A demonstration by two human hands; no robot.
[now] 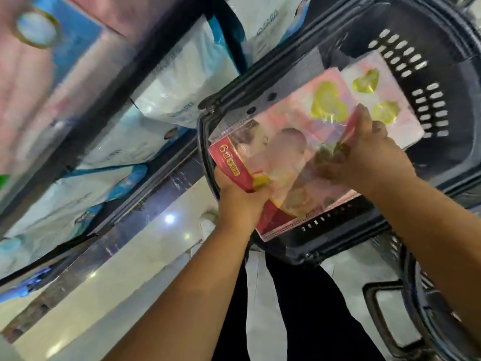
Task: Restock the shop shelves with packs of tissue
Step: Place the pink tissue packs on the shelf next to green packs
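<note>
Head view, looking down over a dark plastic basket (406, 24) with slotted walls; all positions below are given relative to this basket.

Item 1: pink tissue pack (281, 162), clear-wrapped, red band at one end with gold print. Held above the basket's near-left rim, tilted, one end overhanging the rim.

Item 2: second pink pack (364, 82) with gold hearts, lying inside the basket, partly under item 1, against the far slotted wall.

Left hand (240, 198): closed around the red end of item 1, fingers wrapped under the pack, thumb on top, just outside the basket's left rim.

Right hand (364, 155): over the basket's middle, fingers curled and pinching the wrapper on the upper face of item 1; how tightly cannot be told through motion blur.

Shelves (109, 82): left of the basket, dark-edged, stocked with large white-and-blue packs (182, 74).

Floor (125, 269): pale glossy tile, below and left of the basket.
</note>
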